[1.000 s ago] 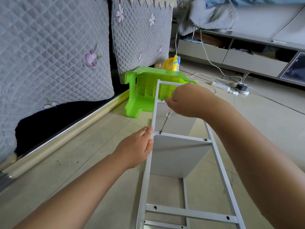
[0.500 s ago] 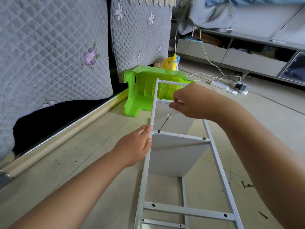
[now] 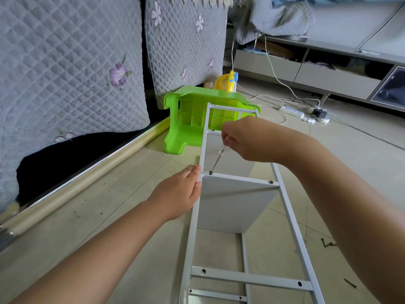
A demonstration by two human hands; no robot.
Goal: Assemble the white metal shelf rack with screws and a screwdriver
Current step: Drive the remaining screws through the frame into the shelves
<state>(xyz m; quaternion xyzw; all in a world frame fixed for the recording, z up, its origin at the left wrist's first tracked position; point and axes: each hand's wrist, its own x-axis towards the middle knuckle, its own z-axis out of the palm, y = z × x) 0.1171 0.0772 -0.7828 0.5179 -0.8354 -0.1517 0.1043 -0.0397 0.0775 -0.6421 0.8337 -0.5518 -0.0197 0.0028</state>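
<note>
Both bare arms reach forward, one hand flat and one hand gripping.

The left hand (image 3: 178, 191) lies palm down with fingers straight and together, their tips pressed against the side rail of the rack (image 3: 198, 207). The right hand (image 3: 249, 139) is raised higher and farther out, its fingers curled and pinching the handle of the screwdriver (image 3: 217, 160), wrist bent downward. Both forearms enter from the bottom edge, the right crossing from the right side.
</note>
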